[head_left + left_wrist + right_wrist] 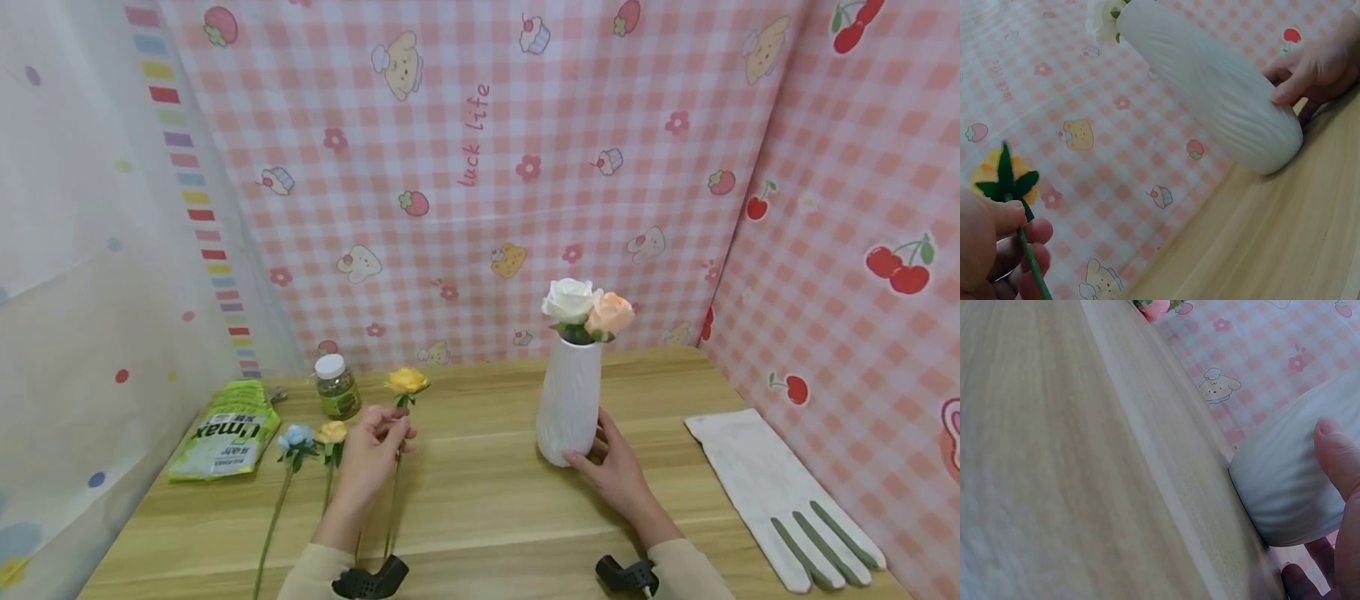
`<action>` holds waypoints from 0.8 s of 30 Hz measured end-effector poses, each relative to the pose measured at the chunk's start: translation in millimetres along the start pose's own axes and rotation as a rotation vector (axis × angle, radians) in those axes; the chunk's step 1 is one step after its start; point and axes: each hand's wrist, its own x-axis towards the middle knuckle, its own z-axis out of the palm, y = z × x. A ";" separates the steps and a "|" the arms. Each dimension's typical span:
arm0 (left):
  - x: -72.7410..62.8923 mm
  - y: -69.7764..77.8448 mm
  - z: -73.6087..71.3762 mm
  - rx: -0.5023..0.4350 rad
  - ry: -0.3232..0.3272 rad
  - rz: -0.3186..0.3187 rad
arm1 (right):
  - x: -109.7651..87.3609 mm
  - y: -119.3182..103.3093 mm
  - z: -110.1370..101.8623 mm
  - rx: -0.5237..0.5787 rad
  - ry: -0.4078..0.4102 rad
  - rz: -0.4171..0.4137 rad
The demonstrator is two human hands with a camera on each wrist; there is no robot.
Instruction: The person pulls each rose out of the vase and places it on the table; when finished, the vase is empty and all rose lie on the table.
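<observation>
My left hand (371, 454) pinches the green stem of a yellow rose (407, 381) just under its bloom. The left wrist view shows thumb and fingers around that stem (1032, 265). A white ribbed vase (568, 408) stands on the table to the right, holding a white rose (570, 301) and a peach rose (611, 314). Low on the vase's right side, my right hand (618, 477) grips it, thumb in front; some fingers are hidden behind it. Beside my left forearm lie a blue flower (297, 438) and another yellow flower (331, 432), both with long stems.
A lidded jar (337, 390) stands behind the flowers. Left of it lies a green packet (228, 433). At the right edge of the wooden table (480, 517) is a white glove (772, 492) with green-striped fingers. Patterned cloth walls (465, 250) enclose the table's back and sides.
</observation>
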 end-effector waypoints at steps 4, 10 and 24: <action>0.7 -7.5 -1.4 0.044 -0.002 -0.010 | -1.3 1.3 0.6 -0.010 0.001 0.005; 0.3 -17.1 -2.9 0.028 -0.034 -0.113 | -0.8 1.6 0.9 -0.007 -0.008 0.002; 6.4 -47.6 -0.2 0.133 -0.042 -0.135 | 0.7 -0.2 0.3 0.009 -0.018 -0.011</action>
